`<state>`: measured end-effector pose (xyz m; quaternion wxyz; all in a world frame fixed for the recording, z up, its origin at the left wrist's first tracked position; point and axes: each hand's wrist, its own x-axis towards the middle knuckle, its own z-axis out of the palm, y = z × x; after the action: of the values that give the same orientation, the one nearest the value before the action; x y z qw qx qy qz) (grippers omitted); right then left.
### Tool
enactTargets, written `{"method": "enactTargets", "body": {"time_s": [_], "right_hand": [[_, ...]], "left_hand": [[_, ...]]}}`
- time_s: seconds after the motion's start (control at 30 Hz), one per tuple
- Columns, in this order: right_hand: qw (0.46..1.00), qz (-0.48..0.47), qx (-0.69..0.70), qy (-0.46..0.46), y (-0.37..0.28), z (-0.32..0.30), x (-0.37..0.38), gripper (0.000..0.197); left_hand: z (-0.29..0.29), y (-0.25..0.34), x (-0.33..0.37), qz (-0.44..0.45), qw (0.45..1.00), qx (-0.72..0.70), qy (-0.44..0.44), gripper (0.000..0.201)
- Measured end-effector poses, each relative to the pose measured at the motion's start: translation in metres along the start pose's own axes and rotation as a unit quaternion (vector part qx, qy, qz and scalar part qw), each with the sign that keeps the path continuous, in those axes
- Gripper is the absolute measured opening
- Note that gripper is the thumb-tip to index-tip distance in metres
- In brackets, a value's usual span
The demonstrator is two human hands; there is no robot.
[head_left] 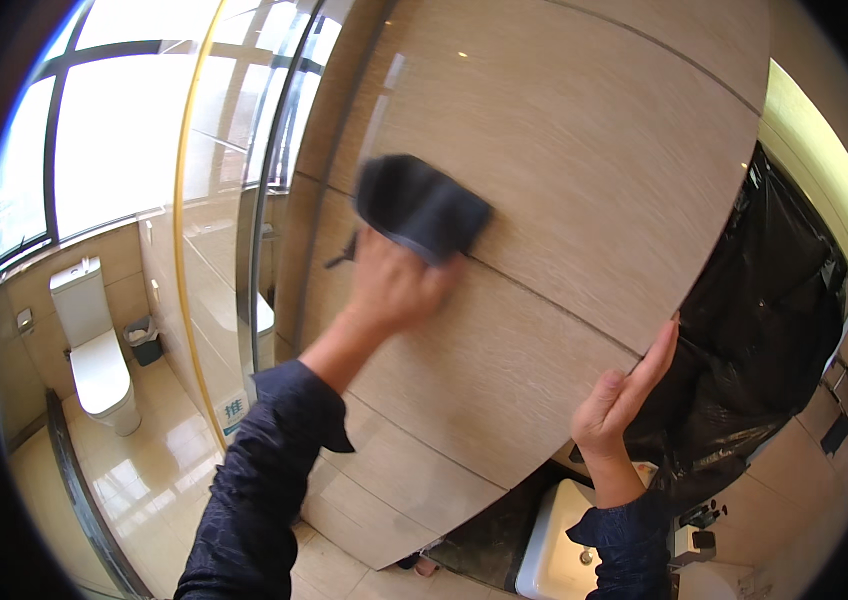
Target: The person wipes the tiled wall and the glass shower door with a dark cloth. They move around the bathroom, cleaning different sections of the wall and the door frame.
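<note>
A dark grey cloth (422, 208) lies against a beige tiled wall (564, 170), with my left hand (402, 285) closed on its lower part. The cloth and the fingers are a little blurred by motion. At the wall's right-hand edge, my right hand (619, 405) lies with its fingers stretched along the corner. It holds nothing. Just left of the cloth, a small dark fitting (342, 252) sticks out of the wall, partly hidden behind my left hand.
To the left stands a glass panel (214, 230) with a yellow edge. Beyond it are a white toilet (102, 375), a small waste bin (144, 342) and a window (124, 130). Black plastic sheeting (754, 340) hangs on the right, above a white washbasin (552, 530).
</note>
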<state>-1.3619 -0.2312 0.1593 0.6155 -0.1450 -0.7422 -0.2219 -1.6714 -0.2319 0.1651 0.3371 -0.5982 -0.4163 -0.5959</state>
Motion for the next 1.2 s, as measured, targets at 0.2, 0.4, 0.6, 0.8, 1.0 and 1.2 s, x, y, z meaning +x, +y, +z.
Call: {"method": "enactTargets", "body": {"time_s": [0.2,0.4,0.6,0.8,1.0,1.2], "right_hand": [[0.998,-0.008,0.064,0.016,0.007,0.020,-0.003,0.082],[0.996,0.039,0.072,0.020,0.015,0.006,-0.013,0.085],[0.997,0.002,0.083,0.005,0.023,0.005,-0.010,0.078],[0.995,0.016,0.098,0.026,0.028,0.009,-0.013,0.080],[0.987,0.074,0.142,0.015,0.025,0.004,-0.017,0.089],[0.965,0.123,0.229,0.027,0.015,0.006,-0.016,0.099]], "left_hand": [[-0.010,-0.050,-0.053,-0.133,0.986,0.048,0.087,0.049],[0.027,0.066,-0.144,-0.256,0.953,-0.139,0.083,0.039],[0.048,0.089,-0.123,-0.156,0.983,-0.063,0.074,0.064],[0.055,0.122,-0.029,-0.073,0.984,-0.155,0.054,0.054],[0.090,0.159,-0.052,0.056,0.978,-0.187,0.069,0.050],[0.080,0.171,-0.128,0.059,0.982,-0.177,-0.023,0.048]]}}
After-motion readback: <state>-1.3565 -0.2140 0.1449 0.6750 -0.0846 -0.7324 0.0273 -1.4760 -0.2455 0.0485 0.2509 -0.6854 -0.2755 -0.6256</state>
